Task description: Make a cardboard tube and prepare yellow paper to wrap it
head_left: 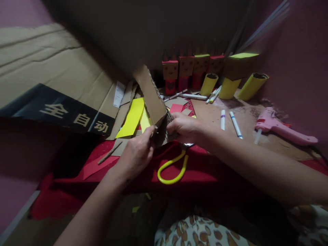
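A folded piece of brown cardboard (153,99) is held up between my two hands, its long part tilted toward the back. My left hand (139,148) pinches its lower left edge. On the right side, my right hand (183,126) is closed around the creased lower part, its fingertips partly hidden behind the cardboard. Just beneath lie scissors with a yellow handle (172,169), their blades mostly covered. Yellow paper (132,118) lies behind my left hand, and a red paper strip (101,165) with a thin cardboard sliver rests left of it.
A large cardboard sheet (51,58) leans at the left. Several small box-headed figures (170,71) stand at the back, beside yellow tubes (208,84). Markers (235,124) and a pink glue gun (284,128) lie at the right. Red cloth (200,167) covers the table's front edge.
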### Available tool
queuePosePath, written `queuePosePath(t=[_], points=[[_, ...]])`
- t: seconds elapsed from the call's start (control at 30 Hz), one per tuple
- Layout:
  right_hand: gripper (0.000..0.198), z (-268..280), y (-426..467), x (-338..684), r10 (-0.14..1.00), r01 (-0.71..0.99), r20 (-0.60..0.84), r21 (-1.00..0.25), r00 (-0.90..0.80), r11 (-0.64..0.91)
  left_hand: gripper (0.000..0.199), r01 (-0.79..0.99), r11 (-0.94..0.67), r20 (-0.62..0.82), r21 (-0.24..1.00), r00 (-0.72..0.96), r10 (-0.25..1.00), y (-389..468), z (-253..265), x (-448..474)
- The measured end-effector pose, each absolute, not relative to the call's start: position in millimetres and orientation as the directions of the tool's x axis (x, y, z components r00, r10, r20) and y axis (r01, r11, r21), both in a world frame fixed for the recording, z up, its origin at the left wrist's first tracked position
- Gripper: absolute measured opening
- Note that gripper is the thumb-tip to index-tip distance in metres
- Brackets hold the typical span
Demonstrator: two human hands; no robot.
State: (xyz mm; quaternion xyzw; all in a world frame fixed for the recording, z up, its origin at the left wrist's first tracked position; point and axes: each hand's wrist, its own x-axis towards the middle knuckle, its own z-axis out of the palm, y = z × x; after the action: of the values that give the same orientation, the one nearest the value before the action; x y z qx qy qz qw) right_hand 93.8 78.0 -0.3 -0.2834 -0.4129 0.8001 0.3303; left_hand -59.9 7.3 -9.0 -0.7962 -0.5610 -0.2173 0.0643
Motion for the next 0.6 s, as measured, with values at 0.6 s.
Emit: queuePosePath(t=[0.6], points=[[0.036, -11.2, 85.4, 103.6, 0.751, -0.393, -0.125, -0.79, -0.648, -0.47, 0.033, 0.696, -0.175, 0.248, 0.696, -0.004, 0.969, 30.9, 0.6, -50.6]])
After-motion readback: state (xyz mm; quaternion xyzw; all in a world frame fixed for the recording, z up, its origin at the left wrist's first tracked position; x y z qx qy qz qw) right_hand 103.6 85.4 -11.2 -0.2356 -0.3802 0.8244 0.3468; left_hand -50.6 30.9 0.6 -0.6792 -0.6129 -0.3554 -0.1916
